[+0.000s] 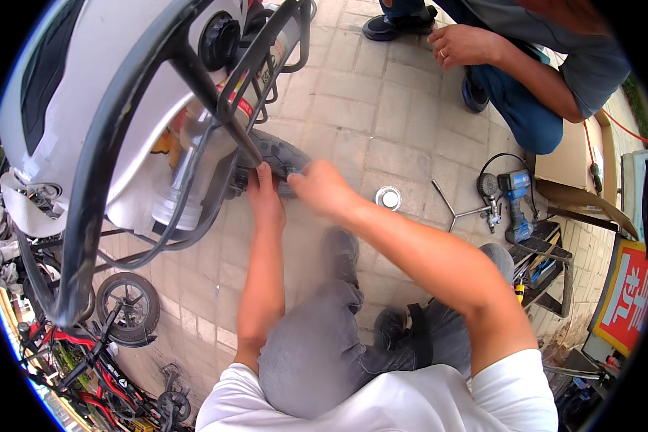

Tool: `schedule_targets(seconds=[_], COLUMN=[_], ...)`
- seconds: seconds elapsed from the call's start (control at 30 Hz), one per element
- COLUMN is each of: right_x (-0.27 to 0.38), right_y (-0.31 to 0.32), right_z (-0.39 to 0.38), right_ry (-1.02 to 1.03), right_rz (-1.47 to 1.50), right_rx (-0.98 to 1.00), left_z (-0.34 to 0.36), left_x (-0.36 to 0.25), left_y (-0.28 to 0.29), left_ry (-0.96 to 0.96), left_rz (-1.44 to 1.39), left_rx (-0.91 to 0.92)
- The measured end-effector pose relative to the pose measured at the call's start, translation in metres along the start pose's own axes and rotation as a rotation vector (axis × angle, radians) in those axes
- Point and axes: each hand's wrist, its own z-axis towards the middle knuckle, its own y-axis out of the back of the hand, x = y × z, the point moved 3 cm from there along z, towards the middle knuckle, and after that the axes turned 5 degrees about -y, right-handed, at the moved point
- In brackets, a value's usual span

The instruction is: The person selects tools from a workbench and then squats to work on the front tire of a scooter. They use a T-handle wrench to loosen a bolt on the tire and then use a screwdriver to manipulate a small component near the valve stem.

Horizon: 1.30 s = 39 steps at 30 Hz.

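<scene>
A dark tyre [284, 155] shows under the black tubular rack at the side of a white scooter [79, 86]. Both of my hands reach to this wheel. My left hand [266, 196] is against the near side of the wheel, close to the lower end of a rack bar [219, 104]; its fingers point upward and are partly hidden. To the right of it, my right hand [320, 189] is closed at the tyre's edge, thumb and fingers together around a small dark part I cannot make out. Clear plastic bottles [183, 194] sit inside the rack beside my left hand.
A small round tin [388, 198], a three-armed wrench [457, 211] and a blue power tool [515, 205] lie on the paving to the right. A person [511, 79] crouches at upper right, near a cardboard box [565, 158]. A tool rack [547, 266] stands beside my leg; bikes [86, 360] stand lower left.
</scene>
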Motion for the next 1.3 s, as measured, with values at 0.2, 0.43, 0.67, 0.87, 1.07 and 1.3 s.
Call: schedule_targets(seconds=[0.2,0.43,0.67,0.87,1.07,1.3], right_x=[0.0,-0.012,-0.017,-0.033,-0.003,0.001], right_y=[0.016,0.016,0.009,-0.008,0.003,0.008], right_z=[-0.027,-0.026,-0.012,0.017,-0.004,-0.026], right_ry=[0.269,0.22,0.161,0.385,0.435,0.555], right_rz=[-0.608,-0.442,-0.231,-0.41,-0.678,-0.669], right_rx=[-0.07,-0.091,-0.069,-0.164,-0.237,-0.259], left_z=[-0.006,-0.008,-0.003,0.0,-0.009,-0.003], left_x=[-0.004,0.001,0.003,0.02,0.005,0.004], left_y=[-0.012,-0.001,0.004,0.001,-0.018,-0.007], left_ry=[-0.035,-0.017,-0.044,-0.01,0.062,-0.003], left_rz=[0.024,0.09,-0.018,-0.07,-0.015,-0.067], left_rx=[-0.001,-0.066,-0.013,-0.012,0.016,0.04])
